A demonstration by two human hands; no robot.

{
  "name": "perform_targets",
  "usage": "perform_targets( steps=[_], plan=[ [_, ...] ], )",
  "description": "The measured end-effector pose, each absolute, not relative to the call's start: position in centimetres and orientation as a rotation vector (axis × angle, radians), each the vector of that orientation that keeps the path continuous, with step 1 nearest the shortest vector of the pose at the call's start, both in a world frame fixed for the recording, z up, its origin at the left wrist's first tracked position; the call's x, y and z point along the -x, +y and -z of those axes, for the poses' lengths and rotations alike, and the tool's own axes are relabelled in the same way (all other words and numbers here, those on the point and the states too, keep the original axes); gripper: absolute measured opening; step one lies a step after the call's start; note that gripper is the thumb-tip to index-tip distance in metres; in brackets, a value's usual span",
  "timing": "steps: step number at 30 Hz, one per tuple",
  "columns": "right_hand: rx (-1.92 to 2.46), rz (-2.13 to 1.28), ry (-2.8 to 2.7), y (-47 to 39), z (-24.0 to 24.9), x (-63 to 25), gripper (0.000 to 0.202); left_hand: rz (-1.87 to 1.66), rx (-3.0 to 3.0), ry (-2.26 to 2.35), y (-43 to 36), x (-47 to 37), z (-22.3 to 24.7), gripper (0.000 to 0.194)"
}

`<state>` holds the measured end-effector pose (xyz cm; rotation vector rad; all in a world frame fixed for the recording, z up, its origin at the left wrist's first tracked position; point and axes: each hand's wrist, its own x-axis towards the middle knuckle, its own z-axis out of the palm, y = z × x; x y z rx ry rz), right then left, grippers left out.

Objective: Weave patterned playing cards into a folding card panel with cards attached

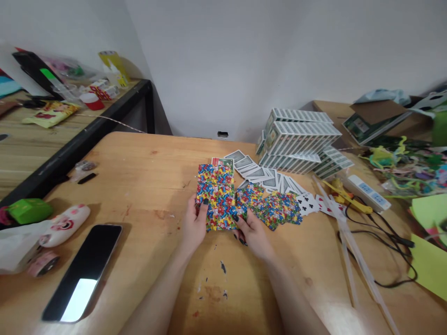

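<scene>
A rectangular block of colourful patterned cards (pixel 217 193) is between my hands near the middle of the wooden table. My left hand (pixel 196 221) grips its left edge, thumb on top. The fingers of my right hand (pixel 252 232) close on its lower right corner. More patterned pieces (pixel 279 207) lie loosely spread just right of my right hand. Behind them, grey-backed playing cards (pixel 256 173) fan out across the table, with a few face-up cards (pixel 307 204) at the right end. A card with a red and green print (pixel 223 162) shows behind the block's top edge.
Striped card boxes (pixel 302 137) are stacked at the back right. A power strip (pixel 369 191), black cable (pixel 391 237) and clear plastic strips (pixel 363 265) lie on the right. At the left are a black phone (pixel 84 270) and a white toy-like case (pixel 66 224).
</scene>
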<state>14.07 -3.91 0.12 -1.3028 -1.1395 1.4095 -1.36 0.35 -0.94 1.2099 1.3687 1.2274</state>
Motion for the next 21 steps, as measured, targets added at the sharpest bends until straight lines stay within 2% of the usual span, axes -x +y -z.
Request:
perform_targets(
  steps=[21],
  plan=[
    [1.241,-1.515,-1.059,-4.5,-0.2,-12.7,0.028,-1.219,-1.275,1.345,-0.5,0.3,0.6,0.042]
  ],
)
